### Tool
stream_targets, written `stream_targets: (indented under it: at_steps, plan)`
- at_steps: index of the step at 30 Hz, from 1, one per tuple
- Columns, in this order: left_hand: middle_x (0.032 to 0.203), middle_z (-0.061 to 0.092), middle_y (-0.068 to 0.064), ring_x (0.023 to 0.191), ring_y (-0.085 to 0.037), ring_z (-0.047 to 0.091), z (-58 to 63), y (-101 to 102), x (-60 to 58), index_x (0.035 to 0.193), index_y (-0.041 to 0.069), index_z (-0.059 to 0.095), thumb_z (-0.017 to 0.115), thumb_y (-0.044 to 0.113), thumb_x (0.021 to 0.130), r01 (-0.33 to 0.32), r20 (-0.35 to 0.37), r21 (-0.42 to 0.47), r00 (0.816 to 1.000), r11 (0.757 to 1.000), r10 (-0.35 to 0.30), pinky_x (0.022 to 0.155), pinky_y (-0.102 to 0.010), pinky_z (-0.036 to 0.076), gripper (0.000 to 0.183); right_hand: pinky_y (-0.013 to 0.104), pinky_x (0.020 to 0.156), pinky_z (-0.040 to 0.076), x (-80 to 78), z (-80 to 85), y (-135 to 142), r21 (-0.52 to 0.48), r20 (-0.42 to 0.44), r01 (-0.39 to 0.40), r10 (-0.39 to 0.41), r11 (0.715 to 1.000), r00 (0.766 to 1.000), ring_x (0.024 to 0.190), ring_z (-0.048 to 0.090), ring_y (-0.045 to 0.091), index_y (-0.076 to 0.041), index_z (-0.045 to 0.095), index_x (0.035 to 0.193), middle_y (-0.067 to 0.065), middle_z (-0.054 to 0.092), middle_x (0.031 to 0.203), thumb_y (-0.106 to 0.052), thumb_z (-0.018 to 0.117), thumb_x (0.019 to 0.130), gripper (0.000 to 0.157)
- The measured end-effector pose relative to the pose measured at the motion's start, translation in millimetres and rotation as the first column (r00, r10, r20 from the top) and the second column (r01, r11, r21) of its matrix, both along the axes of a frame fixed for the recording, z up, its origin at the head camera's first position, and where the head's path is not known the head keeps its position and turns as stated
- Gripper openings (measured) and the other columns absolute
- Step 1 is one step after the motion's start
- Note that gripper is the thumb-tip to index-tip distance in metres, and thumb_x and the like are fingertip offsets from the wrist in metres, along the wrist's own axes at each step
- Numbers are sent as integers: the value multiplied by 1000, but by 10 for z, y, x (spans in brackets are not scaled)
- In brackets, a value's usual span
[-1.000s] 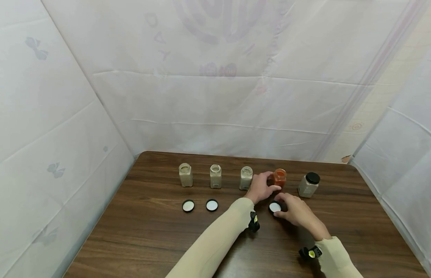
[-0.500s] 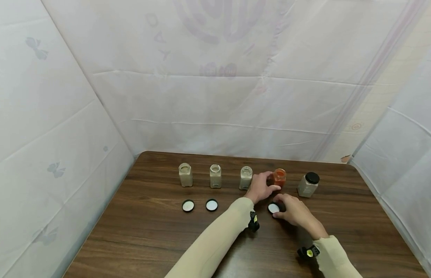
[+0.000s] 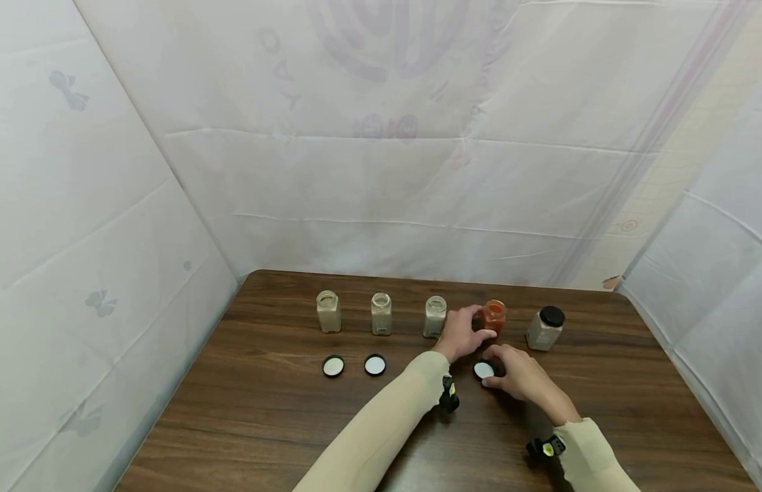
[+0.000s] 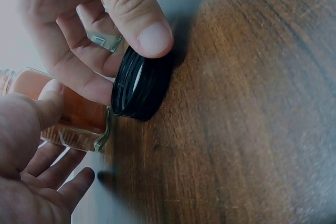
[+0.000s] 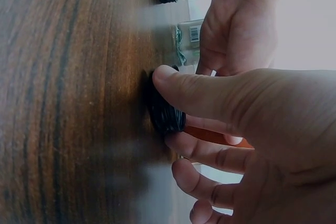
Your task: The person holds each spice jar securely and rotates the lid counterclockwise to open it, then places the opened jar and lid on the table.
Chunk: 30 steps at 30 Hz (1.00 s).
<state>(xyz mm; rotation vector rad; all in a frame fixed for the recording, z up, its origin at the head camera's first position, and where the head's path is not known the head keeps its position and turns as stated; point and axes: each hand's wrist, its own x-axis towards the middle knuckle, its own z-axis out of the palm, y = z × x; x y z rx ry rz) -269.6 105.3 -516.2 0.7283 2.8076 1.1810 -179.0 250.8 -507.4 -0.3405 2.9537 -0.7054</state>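
My left hand [image 3: 459, 333] holds a glass jar of orange-red contents [image 3: 495, 320], which stands upright without a lid in the back row. In the left wrist view the left thumb lies along the side of this jar [image 4: 84, 109]. Just in front of it, my right hand [image 3: 523, 373] pinches a black screw lid [image 3: 482, 370] by its rim between thumb and fingers. The lid's white inside faces up in the head view. Seen from the right wrist, the lid [image 5: 167, 113] is low at the wood, partly covered by the thumb, and its remaining fingers spread loosely.
Three lidless jars with pale contents, a left one [image 3: 329, 313], a middle one [image 3: 381, 314] and a right one [image 3: 434, 317], line the back. A black-capped jar [image 3: 545, 329] stands at right. Two lids [image 3: 333, 366] lie inside up on the brown table [image 3: 264, 424]. White cloth walls surround it.
The right hand and its lid have shifted very slightly to the left over the table. My left hand keeps its hold on the orange-red jar in the same place.
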Motion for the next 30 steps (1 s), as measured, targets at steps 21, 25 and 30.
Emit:
stream_targets:
  at_steps: [21, 25, 30]
  plan:
    - [125, 71, -5, 117, -21, 66, 27, 2, 33, 140, 10, 61, 75, 31, 96, 6, 23, 12, 1000, 1000, -6, 100, -32, 51, 50, 51, 85, 54, -16, -4, 7, -14, 7, -11, 11, 1000, 1000, 100, 66, 25, -8, 70, 115, 5, 68, 108, -21, 89, 82, 40]
    - [124, 71, -4, 117, -19, 66, 25, 3, 33, 139, 11, 61, 76, 30, 96, -2, 33, 8, 999, 1000, 2, 100, -32, 52, 50, 51, 85, 54, -8, -16, 9, -9, 10, -5, 5, 1000, 1000, 101, 66, 25, -8, 70, 115, 5, 69, 107, -21, 89, 82, 39]
    - [126, 71, -3, 118, -18, 65, -6, 14, 23, 140, 12, 61, 76, 31, 96, -13, 39, 7, 999, 1000, 12, 101, -32, 51, 51, 50, 85, 55, 1, -7, 7, -18, 8, -9, 10, 1000, 1000, 99, 66, 24, -8, 70, 114, 5, 69, 106, -20, 89, 81, 40]
